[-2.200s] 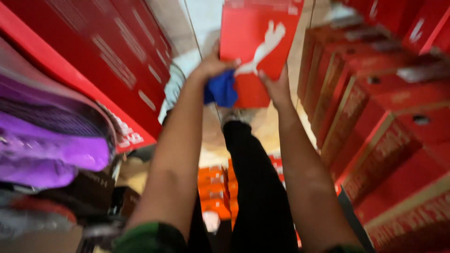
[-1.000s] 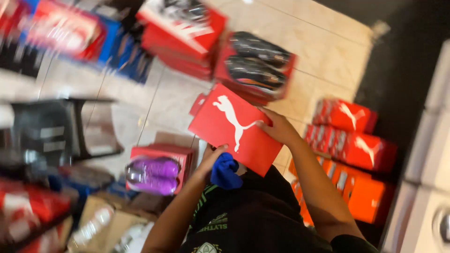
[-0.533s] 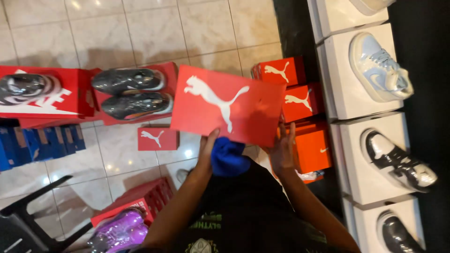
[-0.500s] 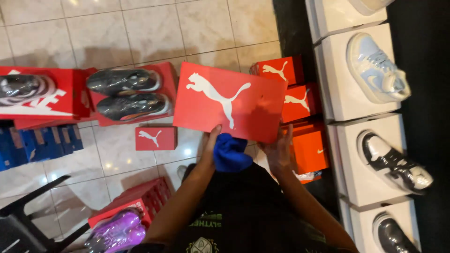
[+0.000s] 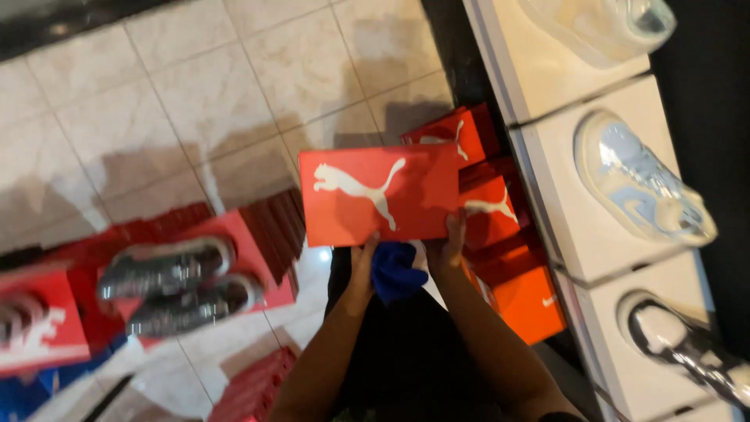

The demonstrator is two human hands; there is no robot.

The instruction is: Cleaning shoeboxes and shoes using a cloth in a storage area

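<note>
Both hands hold a red shoebox (image 5: 380, 194) flat above the tiled floor (image 5: 195, 101): the left hand (image 5: 362, 262) grips its near edge, seemingly with a blue cloth (image 5: 394, 270) bunched against it, and the right hand (image 5: 448, 244) clasps the near right corner. Just beyond the box lie stacked red and orange boxes (image 5: 500, 234), beside white boxes (image 5: 582, 211) topped with sneakers.

Dim, motion-blurred, glare on tiles (image 5: 258, 78)

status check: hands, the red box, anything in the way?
Both hands, left and right, grip red shoebox at its near edge. Blue cloth between. Stacked boxes beyond.
</note>
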